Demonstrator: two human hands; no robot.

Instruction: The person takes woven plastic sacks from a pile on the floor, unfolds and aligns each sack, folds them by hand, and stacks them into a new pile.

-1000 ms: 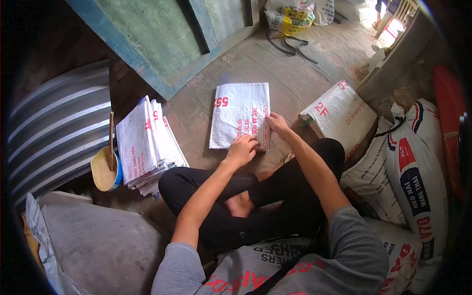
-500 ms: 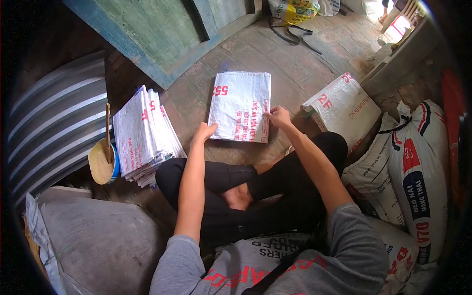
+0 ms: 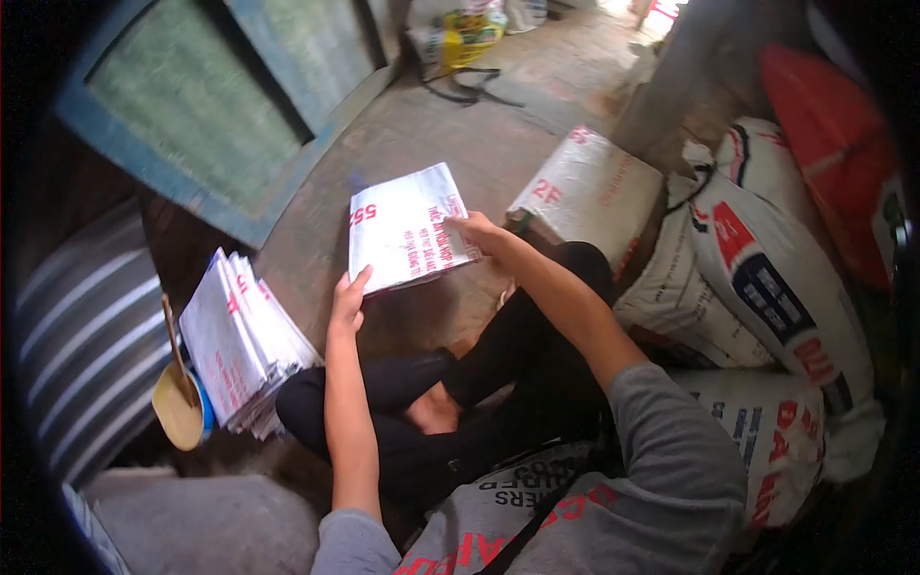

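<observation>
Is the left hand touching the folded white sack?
Touching. The head view shows the left hand gripping the lower left corner of the folded white sack.

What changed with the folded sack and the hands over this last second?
The folded sack no longer lies flat on the floor: both hands now hold it lifted and tilted. The left hand moved from the sack's near right corner to its near left corner; the right hand kept its grip on the right edge. The stack of folded sacks and the block marked 2F stayed put, though the camera view shifted.
</observation>
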